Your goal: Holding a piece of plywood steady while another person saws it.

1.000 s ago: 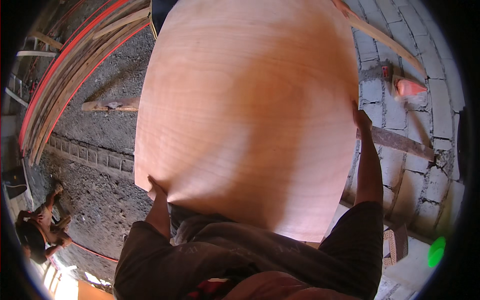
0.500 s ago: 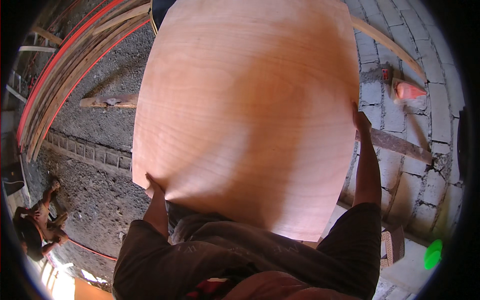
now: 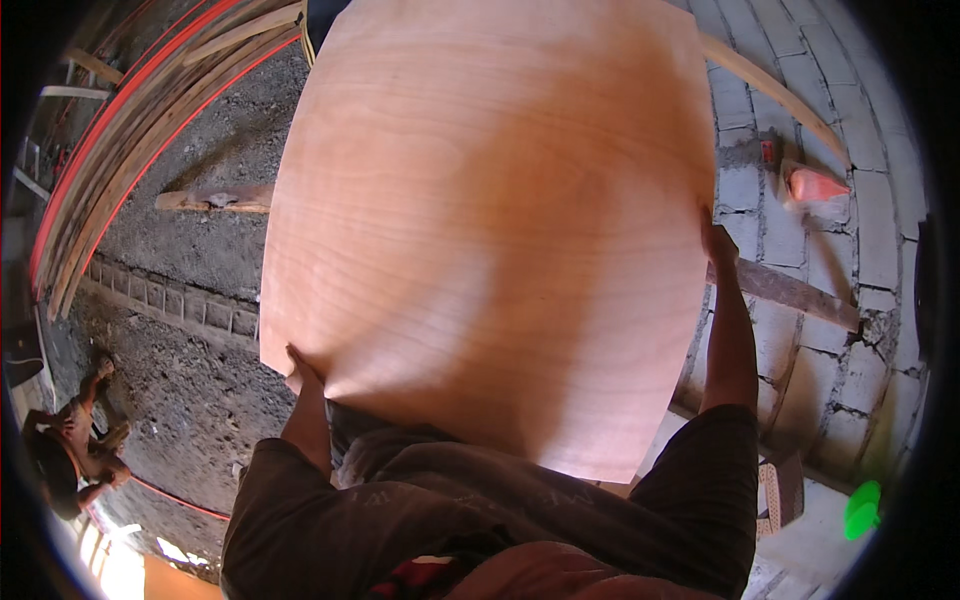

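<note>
gripping plywood sheet (image 3: 450,220), left hand (image 3: 303,376) low, right hand (image 3: 718,243) farther forward.

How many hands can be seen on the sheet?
2: left hand near the lower left corner of the sheet, right hand on its right edge. Others may be hidden past the frame.

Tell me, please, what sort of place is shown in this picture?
It is probably a building site: bare grey blocks show on the right, rough ground on the left, and the person holds a large wooden sheet in the middle.
</note>
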Action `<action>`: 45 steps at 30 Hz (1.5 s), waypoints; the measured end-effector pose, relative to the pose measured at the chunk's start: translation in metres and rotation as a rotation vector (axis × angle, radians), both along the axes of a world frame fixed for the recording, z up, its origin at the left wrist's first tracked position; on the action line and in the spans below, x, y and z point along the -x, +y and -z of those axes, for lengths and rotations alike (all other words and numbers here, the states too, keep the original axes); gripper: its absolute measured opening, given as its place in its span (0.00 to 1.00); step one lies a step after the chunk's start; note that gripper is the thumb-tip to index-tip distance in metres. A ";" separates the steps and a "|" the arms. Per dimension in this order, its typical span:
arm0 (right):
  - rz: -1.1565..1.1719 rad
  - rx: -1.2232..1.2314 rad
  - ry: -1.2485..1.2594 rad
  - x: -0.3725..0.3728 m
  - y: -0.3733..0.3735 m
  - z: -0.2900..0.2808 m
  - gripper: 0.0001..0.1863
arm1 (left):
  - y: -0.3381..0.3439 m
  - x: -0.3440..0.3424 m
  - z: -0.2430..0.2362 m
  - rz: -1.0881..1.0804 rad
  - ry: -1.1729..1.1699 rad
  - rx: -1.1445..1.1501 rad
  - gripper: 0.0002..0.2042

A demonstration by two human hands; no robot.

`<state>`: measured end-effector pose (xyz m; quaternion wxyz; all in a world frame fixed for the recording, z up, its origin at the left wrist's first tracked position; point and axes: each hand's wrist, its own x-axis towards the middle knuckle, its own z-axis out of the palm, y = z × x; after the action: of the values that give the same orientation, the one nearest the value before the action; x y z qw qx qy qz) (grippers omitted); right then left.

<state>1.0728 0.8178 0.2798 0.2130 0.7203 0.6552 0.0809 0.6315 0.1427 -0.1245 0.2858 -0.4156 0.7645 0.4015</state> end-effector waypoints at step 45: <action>0.049 0.077 0.017 0.007 -0.003 -0.009 0.58 | 0.004 -0.005 -0.006 0.006 0.026 -0.048 0.45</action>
<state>1.0657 0.8147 0.2885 0.2370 0.7279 0.6419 0.0443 0.6369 0.1462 -0.1187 0.2870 -0.4011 0.7593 0.4244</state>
